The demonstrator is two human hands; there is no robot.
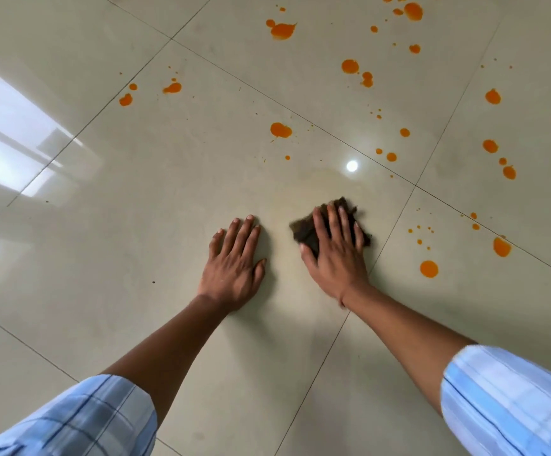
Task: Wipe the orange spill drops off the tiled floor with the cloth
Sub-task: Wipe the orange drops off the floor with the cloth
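One cloth (307, 232), seemingly crumpled, pressed under straight right fingers (332, 222), left fingers (239, 235) flat on floor (129, 232) nearby

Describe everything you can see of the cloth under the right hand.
The cloth is a small dark brown rag, crumpled, with frayed, blurred edges. It lies on the glossy beige tiled floor near a grout line. The right hand presses on it with straight, spread fingers, hiding its middle; only its left side and far edge show. None of the orange drops touches it; a faint yellowish smear marks the tile just beyond.
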